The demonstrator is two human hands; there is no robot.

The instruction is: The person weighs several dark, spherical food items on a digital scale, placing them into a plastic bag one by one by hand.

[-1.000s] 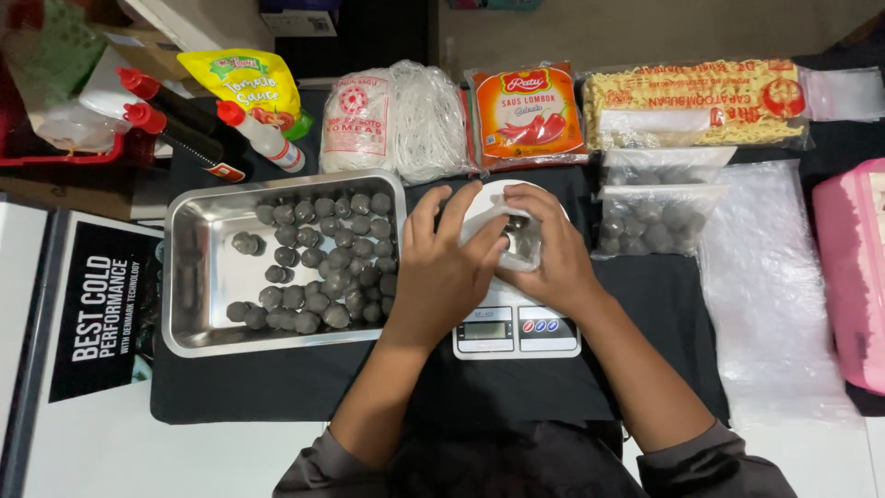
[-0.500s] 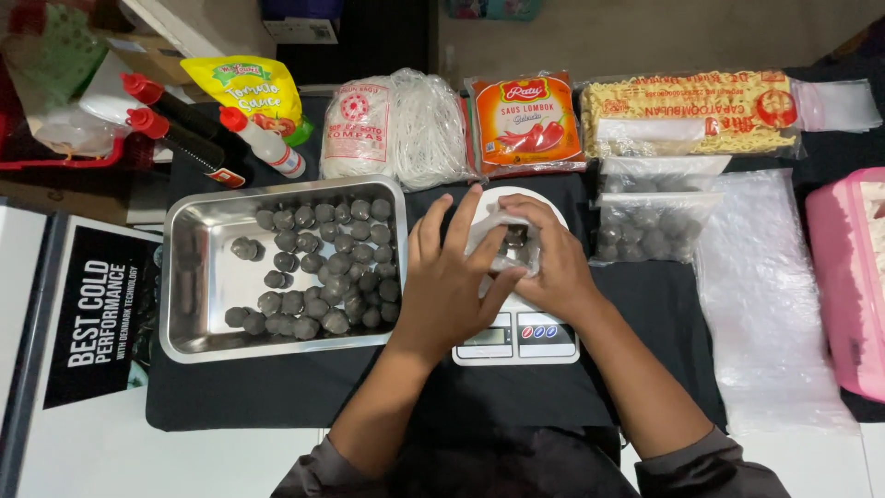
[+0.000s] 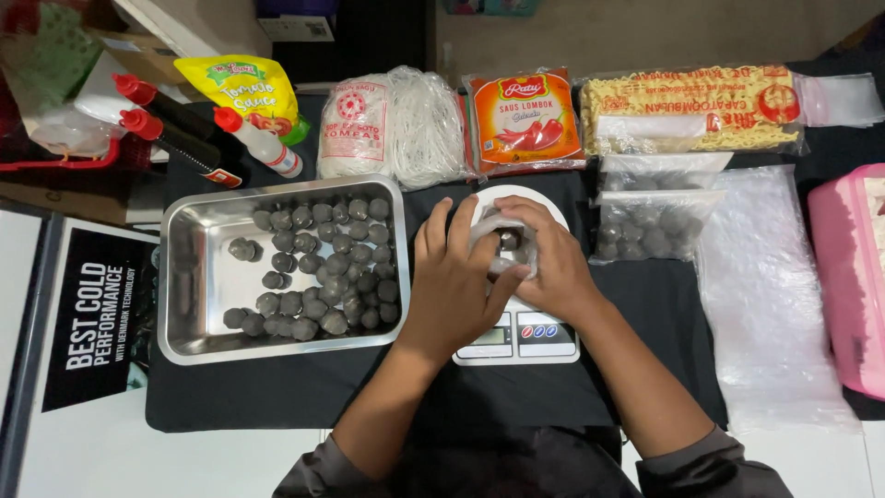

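Over the white kitchen scale (image 3: 516, 334), the left hand (image 3: 456, 277) and right hand (image 3: 544, 263) close together around a small clear plastic bag (image 3: 502, 242) with dark grey balls inside, holding it on the platform. The film looks thin, soft and slippery, likely light, so gripping near its gathered mouth seems safest. Beside it, the steel tray (image 3: 198, 277) holds many more grey balls (image 3: 327, 267), apparently firm but squashable.
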